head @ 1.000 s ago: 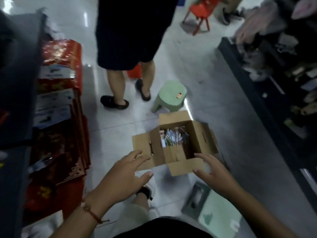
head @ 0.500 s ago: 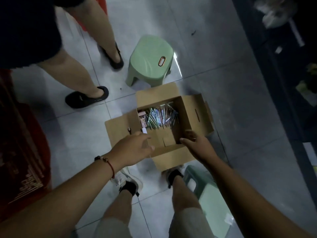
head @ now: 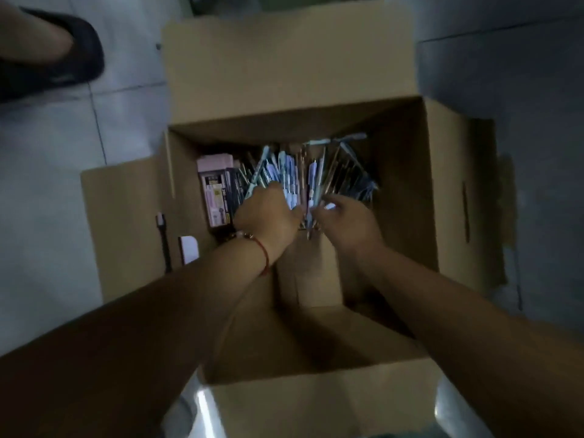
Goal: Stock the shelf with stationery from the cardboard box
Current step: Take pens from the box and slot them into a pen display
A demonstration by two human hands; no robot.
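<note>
A: Reaching into the cardboard box (head: 407, 191), are both hands down inside it?

B: Yes. The left hand (head: 267, 213) and the right hand (head: 344, 221) are both deep in the box, right at the pile of pens (head: 303, 172).

A: What are the fingers doing?

B: The left hand's fingers curl down onto the near ends of the pens. It looks like they are closing around a bunch, but the fingertips are hidden. The right hand's fingers bend in too and seem to pinch a few pens. The picture is dark and blurry, so that part is a guess.

A: Where is the stationery?

B: All in the box. The pens lie in a heap along the far side. A pink and black pack (head: 216, 197) stands at the left of the heap, against the box wall. The near half of the box floor looks bare.

A: So how much of the job is done?

B: Not much that anyone can see. No shelf is in view, and no pens are out of the box yet. The person looks to be at the grabbing step. Lifting a bunch out and putting it on the shelf is left to do, and then the rest of the pile.

A: Anything else around?

B: The box sits on a grey tiled floor (head: 47, 172). A dark shoe (head: 68, 55) of someone else is at the top left.
</note>
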